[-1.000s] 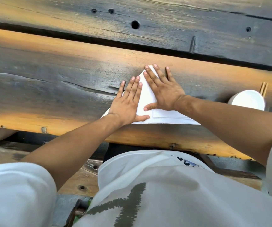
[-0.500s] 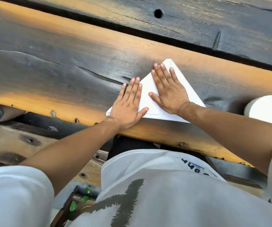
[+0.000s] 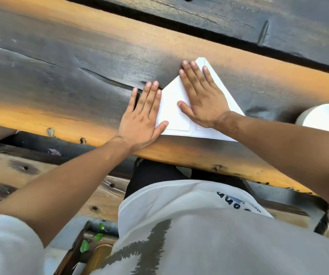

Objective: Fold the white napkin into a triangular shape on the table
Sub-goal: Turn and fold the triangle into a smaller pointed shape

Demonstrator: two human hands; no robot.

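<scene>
my left hand [image 3: 141, 120] lies flat, fingers straight, on the napkin's [image 3: 171, 108] left edge, half on the surface [image 3: 70, 76]. my right hand [image 3: 203, 100] presses flat on its middle, fingers toward the tip. the napkin lies as a triangle near the surface's near edge. a white cup [image 3: 324, 118] stands to the right.

Wooden table [image 3: 80, 72] bears napkin [image 3: 174, 108], white cup [image 3: 324, 119].

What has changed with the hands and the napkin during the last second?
Little changed. The right hand slid slightly down from the napkin's tip, which now shows. The left hand stays flat on the left edge. Nothing was gripped or released; the napkin remains a triangle on the table, the white cup beside it.
</scene>
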